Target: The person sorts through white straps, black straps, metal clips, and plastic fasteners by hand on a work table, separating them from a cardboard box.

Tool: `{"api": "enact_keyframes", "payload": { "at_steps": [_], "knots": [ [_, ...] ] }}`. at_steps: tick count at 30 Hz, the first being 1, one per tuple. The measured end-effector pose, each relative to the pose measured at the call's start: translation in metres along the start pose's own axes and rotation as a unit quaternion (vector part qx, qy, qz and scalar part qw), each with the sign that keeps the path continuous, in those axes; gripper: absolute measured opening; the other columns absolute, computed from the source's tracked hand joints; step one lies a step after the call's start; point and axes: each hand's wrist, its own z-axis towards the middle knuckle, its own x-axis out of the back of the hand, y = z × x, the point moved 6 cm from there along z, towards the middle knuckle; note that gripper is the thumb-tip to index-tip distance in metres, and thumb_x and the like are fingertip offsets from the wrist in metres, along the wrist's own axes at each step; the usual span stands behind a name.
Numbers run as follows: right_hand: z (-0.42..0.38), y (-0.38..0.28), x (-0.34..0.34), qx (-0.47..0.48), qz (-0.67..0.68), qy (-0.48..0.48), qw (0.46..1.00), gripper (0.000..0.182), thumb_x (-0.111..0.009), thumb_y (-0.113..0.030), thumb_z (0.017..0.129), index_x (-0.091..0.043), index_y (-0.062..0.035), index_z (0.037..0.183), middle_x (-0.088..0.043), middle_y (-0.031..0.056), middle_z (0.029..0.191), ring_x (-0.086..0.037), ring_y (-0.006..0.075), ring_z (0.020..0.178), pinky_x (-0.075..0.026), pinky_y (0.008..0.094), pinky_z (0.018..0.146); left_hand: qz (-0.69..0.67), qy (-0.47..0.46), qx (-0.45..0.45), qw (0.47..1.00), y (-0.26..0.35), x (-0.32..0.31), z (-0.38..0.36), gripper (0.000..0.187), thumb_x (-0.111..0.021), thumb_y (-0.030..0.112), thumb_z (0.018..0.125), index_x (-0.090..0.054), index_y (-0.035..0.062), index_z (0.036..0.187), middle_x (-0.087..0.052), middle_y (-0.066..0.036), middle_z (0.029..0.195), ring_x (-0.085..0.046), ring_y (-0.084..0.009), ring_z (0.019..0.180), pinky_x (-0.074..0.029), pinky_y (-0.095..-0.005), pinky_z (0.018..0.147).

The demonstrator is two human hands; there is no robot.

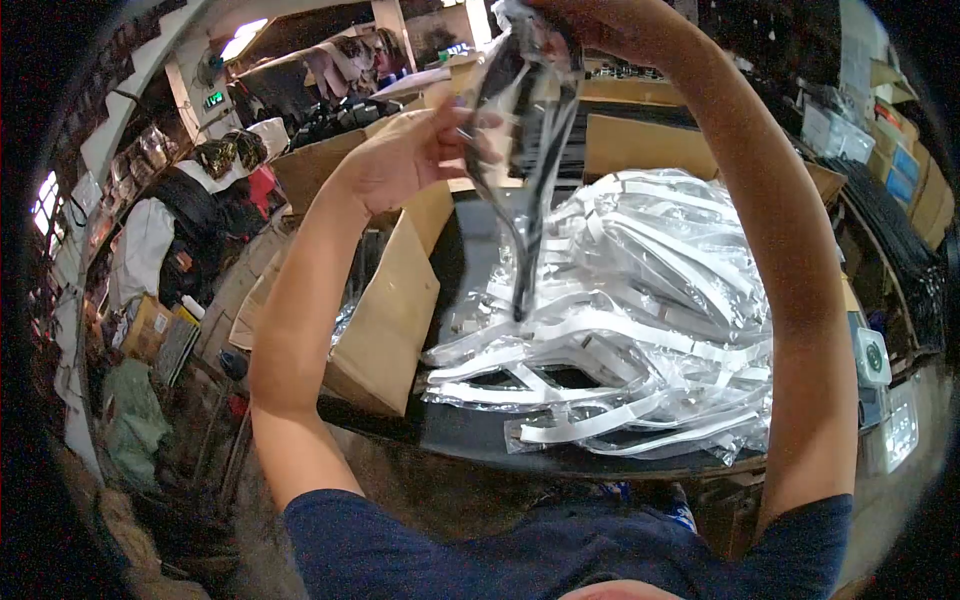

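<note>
Held up over the tabletop [450,437], high in the view: a clear plastic bag [553,165] with black straps inside, hanging lengthwise. Grasped at its upper end, judging by the hang, in the right hand [612,28], with fingers partly cut off by the frame edge. Beside the bag, at its left edge, the left hand [425,145], with fingers bent and blurred; cannot tell about this second grip, whether pinching the film or merely touching.

Likeliest trouble: a slip from the upper end. Slick film and apparent support from one end only, hence little to check a slide. From there, a fall towards the heap of bagged white straps [640,335], perhaps nudging loose bags over the near edge of the tabletop. Possible too: a tear in the film, from pulling sideways with the left against a firm upper hold. Also worth watching: the dangling lower end, in line with the heap from this angle; cannot tell how near. With a low swing, a chance of snagging and dragging bags along, or, too far left, of brushing the cardboard box [385,335].
</note>
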Motion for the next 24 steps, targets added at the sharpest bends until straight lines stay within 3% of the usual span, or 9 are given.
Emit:
{"api": "enact_keyframes", "payload": {
  "at_steps": [2,3,5,8,11,14,16,19,24],
  "knots": [
    [0.01,0.015,0.014,0.006,0.01,-0.019,1.0,0.017,-0.059,-0.016,0.088,-0.065,-0.0005,0.084,-0.062,0.0055,0.072,-0.059,0.0145,0.065,-0.047,0.0289,0.06,0.033,0.032,-0.061,0.997,0.002,0.012,-0.004,0.052,-0.05,0.042,0.09,-0.055,-0.0025,0.115,-0.063,-0.008,0.098,-0.061,-0.0178,0.091,-0.047,-0.0379,0.09],
    [0.01,0.019,0.011,-0.017,0.041,-0.052,0.998,0.018,-0.059,-0.015,0.088,-0.062,0.0008,0.094,-0.063,0.006,0.075,-0.059,0.015,0.067,-0.048,0.0299,0.062,-0.026,0.031,-0.066,0.997,0.005,0.012,-0.004,0.033,-0.059,0.024,0.087,-0.057,0.0003,0.111,-0.063,-0.005,0.094,-0.062,-0.0164,0.087,-0.049,-0.0375,0.089],
    [0.008,0.023,0.011,-0.037,0.071,-0.083,0.993,0.023,-0.058,-0.015,0.088,-0.06,0.002,0.103,-0.063,0.0064,0.077,-0.06,0.0156,0.068,-0.049,0.0308,0.064,-0.028,0.048,-0.086,0.995,0.007,0.028,-0.001,0.028,-0.059,0.021,0.087,-0.059,0.0019,0.108,-0.063,-0.005,0.094,-0.062,-0.0162,0.087,-0.049,-0.0372,0.088],
    [-0.017,0.017,-0.02,-0.072,0.016,-0.118,0.99,0.062,-0.061,-0.004,0.083,-0.029,0.0001,0.136,-0.06,0.0127,0.097,-0.062,0.0187,0.079,-0.054,0.0332,0.075,-0.028,0.129,-0.124,0.983,0.016,0.046,0.004,0.017,-0.058,0.015,0.088,-0.061,0.0057,0.102,-0.064,-0.004,0.093,-0.062,-0.0152,0.085,-0.051,-0.0356,0.085],
    [-0.001,0.037,-0.009,-0.077,0.035,-0.14,0.987,0.064,-0.062,0.001,0.08,-0.031,0.0006,0.135,-0.059,0.0155,0.102,-0.063,0.0195,0.082,-0.054,0.0333,0.076,0.009,0.133,-0.224,0.965,0.031,0.042,0.003,0.017,-0.061,0.015,0.086,-0.062,0.0054,0.099,-0.065,-0.003,0.09,-0.061,-0.0133,0.083,-0.05,-0.0295,0.081],
    [0.004,0.043,0.003,-0.071,0.005,-0.045,0.996,0.06,-0.063,0.002,0.079,-0.036,0.0011,0.132,-0.059,0.0152,0.101,-0.063,0.0194,0.079,-0.054,0.0323,0.075,0.041,0.172,-0.296,0.939,0.041,0.044,0.006,0.016,-0.062,0.015,0.086,-0.062,0.0054,0.098,-0.065,-0.003,0.088,-0.061,-0.0122,0.083,-0.049,-0.0262,0.077],
    [0.01,0.049,0.008,-0.074,0.004,-0.04,0.996,0.056,-0.066,0.001,0.076,-0.04,0.0026,0.126,-0.06,0.0147,0.098,-0.064,0.0192,0.074,-0.055,0.031,0.072,0.039,0.182,-0.297,0.937,0.045,0.037,0.008,0.017,-0.064,0.015,0.084,-0.062,0.0056,0.098,-0.065,-0.002,0.087,-0.06,-0.011,0.083,-0.047,-0.0252,0.077],
    [0.007,0.053,0.008,-0.071,-0.011,-0.004,0.997,0.048,-0.069,-0.002,0.074,-0.047,0.0035,0.116,-0.06,0.0121,0.093,-0.064,0.0184,0.069,-0.055,0.0301,0.068,0.092,0.344,-0.345,0.868,0.049,0.045,0.006,0.017,-0.073,0.018,0.077,-0.065,0.0078,0.088,-0.065,-0.001,0.087,-0.058,-0.0072,0.083,-0.041,-0.0203,0.079],
    [0.004,0.043,-0.002,0.04,-0.031,0.097,0.994,0.042,-0.072,-0.008,0.073,-0.05,0.0017,0.107,-0.059,0.0101,0.091,-0.062,0.0174,0.075,-0.052,0.0293,0.07,0.071,0.33,-0.358,0.871,0.041,0.054,0.015,0.019,-0.074,0.023,0.077,-0.065,0.0108,0.089,-0.064,0.0,0.091,-0.055,-0.0062,0.087,-0.037,-0.0232,0.083]
  ]
}}
